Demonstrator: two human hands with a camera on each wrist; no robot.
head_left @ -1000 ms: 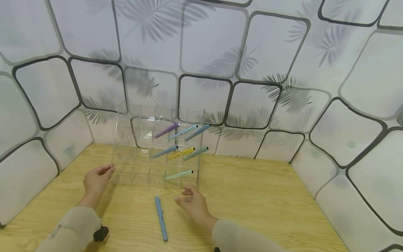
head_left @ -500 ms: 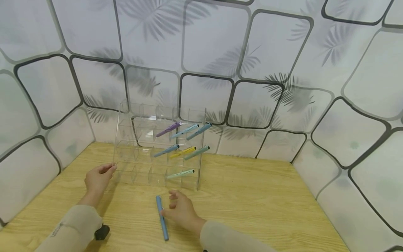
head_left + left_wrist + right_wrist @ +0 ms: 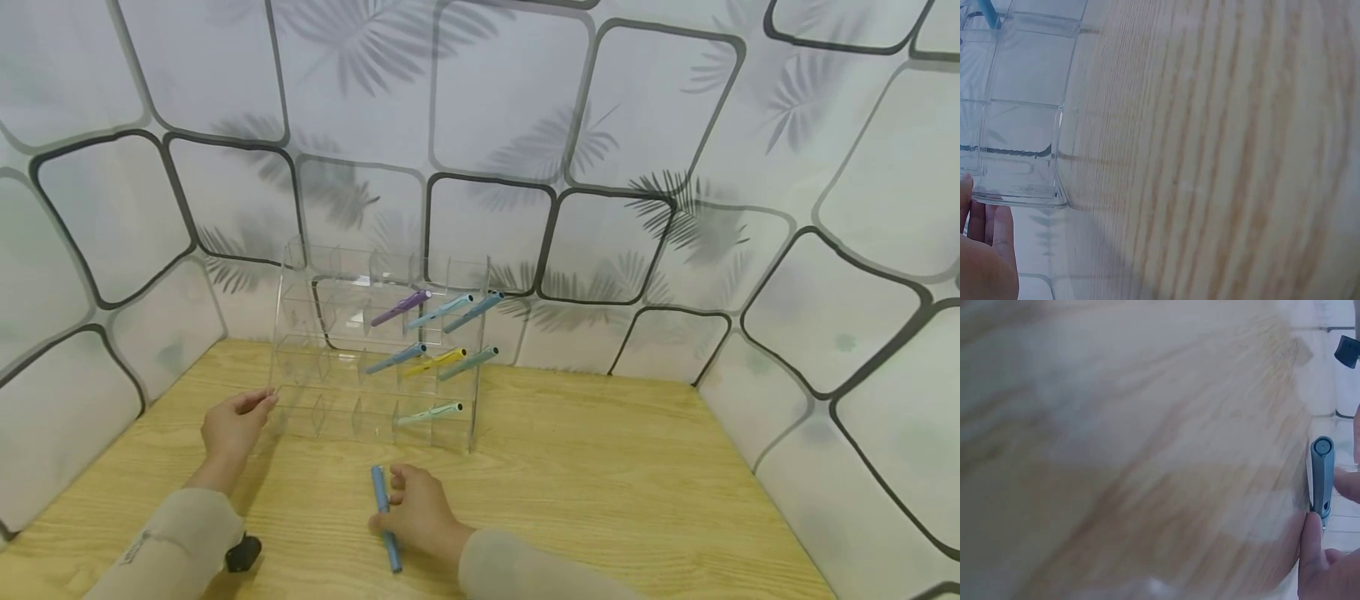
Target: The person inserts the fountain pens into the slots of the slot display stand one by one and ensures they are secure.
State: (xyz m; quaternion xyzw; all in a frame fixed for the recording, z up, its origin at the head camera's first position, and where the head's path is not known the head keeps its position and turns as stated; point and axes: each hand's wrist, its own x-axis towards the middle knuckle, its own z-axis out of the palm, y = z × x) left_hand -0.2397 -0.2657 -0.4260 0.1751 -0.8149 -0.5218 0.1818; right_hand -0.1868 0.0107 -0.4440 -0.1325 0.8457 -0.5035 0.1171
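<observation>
A clear plastic pen rack with tiers of compartments stands on the table. My left hand pinches its left edge; in the left wrist view the thumb and fingers lie on either side of the rack's clear side. In front of the rack, a blue pen lies on the wooden table. My right hand holds it between thumb and fingers, the thumb crossing its middle. The right wrist view shows the pen's round end close up, with a finger against its side.
Several pens lean in the rack's right part: purple, light blue and blue ones up top, with a yellow pen among those in the middle. A mint pen sits lowest. Patterned cloth walls surround the wooden table.
My right hand has moved left and toward me, from beside the rack's lower right corner to the blue pen, and its fingers have come round it. The left hand stays at the rack's edge.
</observation>
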